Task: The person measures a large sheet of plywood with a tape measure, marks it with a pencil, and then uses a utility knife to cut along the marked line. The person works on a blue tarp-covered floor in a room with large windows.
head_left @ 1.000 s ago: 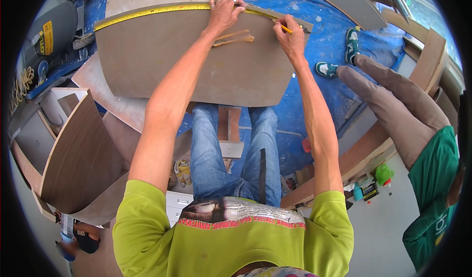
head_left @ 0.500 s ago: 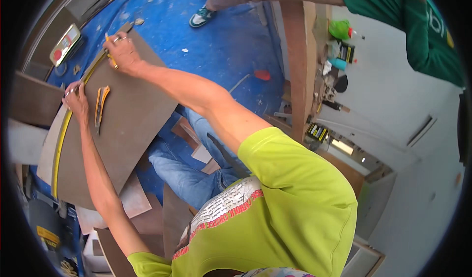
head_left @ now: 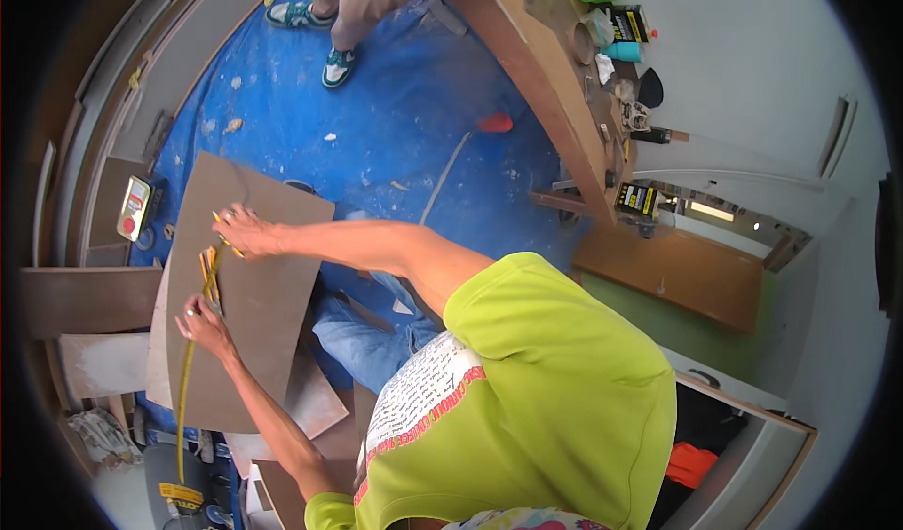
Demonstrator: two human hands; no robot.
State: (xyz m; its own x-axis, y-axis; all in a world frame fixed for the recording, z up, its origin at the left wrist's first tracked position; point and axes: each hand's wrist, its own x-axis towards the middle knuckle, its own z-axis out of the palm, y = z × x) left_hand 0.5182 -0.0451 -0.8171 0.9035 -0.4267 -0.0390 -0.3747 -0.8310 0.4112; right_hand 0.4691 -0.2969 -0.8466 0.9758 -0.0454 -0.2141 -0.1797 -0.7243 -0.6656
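I have a brown plywood panel [head_left: 246, 314] lying across my lap, over my jeans [head_left: 362, 337], and both my arms are stretched out to its far edge. My left hand [head_left: 202, 326] presses down on a yellow measuring tape [head_left: 185, 379], fingers curled and flat against the board so the blade lies pinned along the panel's edge — the tape runs on past my hand toward the lower corner of the panel. My right hand [head_left: 246, 232] is further along the same edge, closed around a yellow pencil [head_left: 224, 234] with its tip at the board's surface, just beside the tape. Between my two hands a folded wooden rule [head_left: 209, 276] lies loose on the panel, touching neither hand as far as I can tell.

The panel rests over more cut boards [head_left: 315, 403] stacked beneath it, all of it on a blue tarp [head_left: 395, 144] speckled with chips. Off the panel's far side a small yellow and grey device [head_left: 133, 207] with a red button lies on the floor. Another person stands at the top of the tarp — I see only legs and green sneakers [head_left: 337, 67]. A long wooden plank [head_left: 546, 79] slants past them, with bottles and tools [head_left: 621, 36] scattered on the floor beside it.
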